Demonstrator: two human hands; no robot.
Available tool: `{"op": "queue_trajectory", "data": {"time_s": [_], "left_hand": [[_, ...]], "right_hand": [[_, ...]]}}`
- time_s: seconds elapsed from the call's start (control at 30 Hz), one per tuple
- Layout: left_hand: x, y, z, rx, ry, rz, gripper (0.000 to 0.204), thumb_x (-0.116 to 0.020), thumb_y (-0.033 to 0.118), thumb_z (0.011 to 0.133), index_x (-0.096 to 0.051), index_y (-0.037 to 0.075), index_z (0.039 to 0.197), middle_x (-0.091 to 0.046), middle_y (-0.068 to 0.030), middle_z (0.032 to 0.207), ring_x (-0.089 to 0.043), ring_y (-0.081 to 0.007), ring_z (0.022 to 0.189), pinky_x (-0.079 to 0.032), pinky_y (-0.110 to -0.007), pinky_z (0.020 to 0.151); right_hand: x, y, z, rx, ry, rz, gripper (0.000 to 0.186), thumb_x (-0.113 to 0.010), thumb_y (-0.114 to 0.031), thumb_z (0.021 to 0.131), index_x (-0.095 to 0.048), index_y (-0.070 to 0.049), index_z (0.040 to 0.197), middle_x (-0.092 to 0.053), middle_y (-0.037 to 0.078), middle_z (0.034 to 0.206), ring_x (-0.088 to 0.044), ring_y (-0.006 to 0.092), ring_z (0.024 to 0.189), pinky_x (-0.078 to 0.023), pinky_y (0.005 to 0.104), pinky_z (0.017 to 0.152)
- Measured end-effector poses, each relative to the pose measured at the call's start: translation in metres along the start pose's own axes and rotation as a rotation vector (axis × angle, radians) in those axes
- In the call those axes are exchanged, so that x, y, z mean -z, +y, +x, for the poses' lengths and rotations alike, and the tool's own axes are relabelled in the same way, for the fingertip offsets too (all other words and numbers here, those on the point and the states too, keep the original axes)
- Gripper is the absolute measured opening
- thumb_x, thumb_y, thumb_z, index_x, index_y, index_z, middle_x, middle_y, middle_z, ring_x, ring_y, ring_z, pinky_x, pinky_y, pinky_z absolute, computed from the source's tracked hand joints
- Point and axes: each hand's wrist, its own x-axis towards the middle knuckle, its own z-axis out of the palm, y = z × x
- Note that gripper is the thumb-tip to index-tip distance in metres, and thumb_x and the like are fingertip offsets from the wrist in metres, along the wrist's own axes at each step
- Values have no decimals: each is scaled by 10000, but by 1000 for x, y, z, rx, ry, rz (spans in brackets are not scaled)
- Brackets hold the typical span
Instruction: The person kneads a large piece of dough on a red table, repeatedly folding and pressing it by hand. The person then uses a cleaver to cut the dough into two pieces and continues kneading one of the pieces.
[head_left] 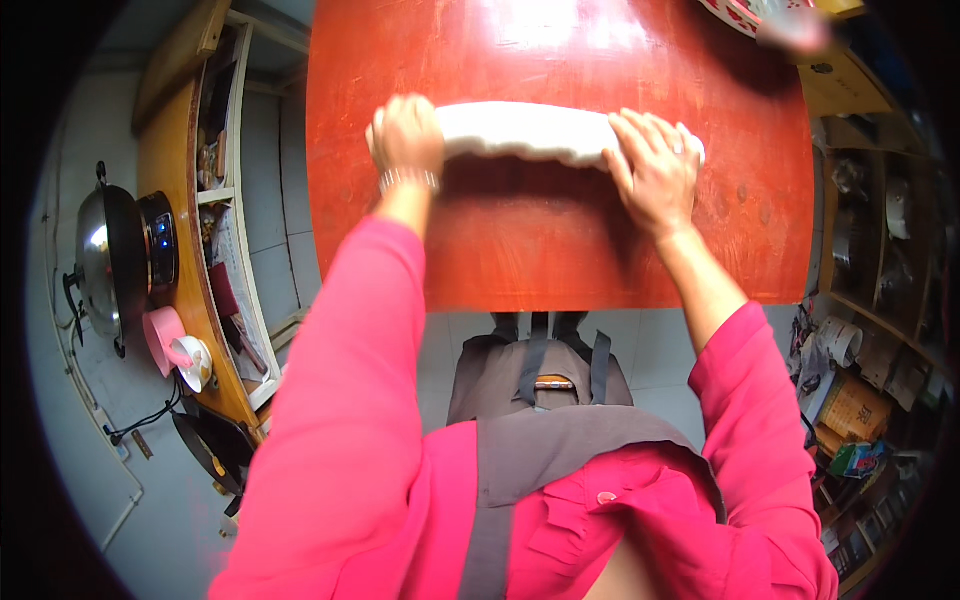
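Note:
A long, thick white roll that looks like dough (525,130) lies crosswise above the red wooden table (550,245), its lower edge wavy and casting a shadow. My left hand (408,138) is closed over its left end, a bracelet at the wrist. At the other end my right hand (655,172), with a ring on a finger, curls over the roll. A bit of white shows past the right fingers. Whether a rolling pin runs inside the roll cannot be seen.
On the wooden counter at left stand a lidded wok (100,262), a pink container (162,340), and a white bowl (193,364). A patterned tray (735,14) sits at the table's far right. Crowded shelves (880,235) line the right side.

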Motion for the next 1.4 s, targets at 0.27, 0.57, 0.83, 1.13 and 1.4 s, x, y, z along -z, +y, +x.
{"op": "queue_trajectory", "data": {"time_s": [0.27, 0.57, 0.83, 1.13, 1.4], "left_hand": [[-53, -37, 26, -130, 185, 123, 156, -571, 226, 939, -662, 111, 886, -674, -56, 940, -630, -290, 989, -463, -455, 940], [-49, -28, 105, -46, -43, 112, 243, -532, 252, 977, -707, 90, 932, -718, -98, 989, -648, -325, 1026, -491, -485, 951], [-71, -44, 145, -120, 25, 55, 345, -459, 345, 1019, -652, 76, 924, -715, -176, 984, -655, -425, 989, -521, -547, 854], [-75, -55, 182, -468, -344, 413, 263, -487, 226, 986, -708, 92, 1036, -736, -187, 1098, -715, -403, 950, -573, -497, 833], [3, 17, 72, -260, -400, 353, 284, -616, 258, 926, -777, 91, 1090, -761, -137, 1120, -718, -324, 1055, -566, -453, 901]], "right_hand": [[-29, 13, 28, -4, -29, -12, 336, -635, -396, 956, -751, -178, 1183, -703, 17, 1264, -634, 216, 1201, -352, 466, 1125], [-70, 53, 135, -110, -153, 225, 191, -692, -245, 904, -767, -105, 1010, -735, 84, 1198, -672, 292, 1146, -480, 423, 1036], [-114, 90, 167, -183, -191, 437, 311, -687, -317, 959, -741, -29, 1064, -718, 154, 1134, -691, 307, 1060, -533, 373, 951], [-86, 71, 166, 387, -374, -471, 367, -646, -263, 962, -679, -154, 1311, -612, 123, 1445, -597, 362, 1291, -528, 433, 1050], [-28, 17, 44, 95, -200, -23, 331, -584, -346, 1018, -713, -135, 1237, -733, 87, 1243, -675, 288, 1154, -493, 452, 1033]]}}
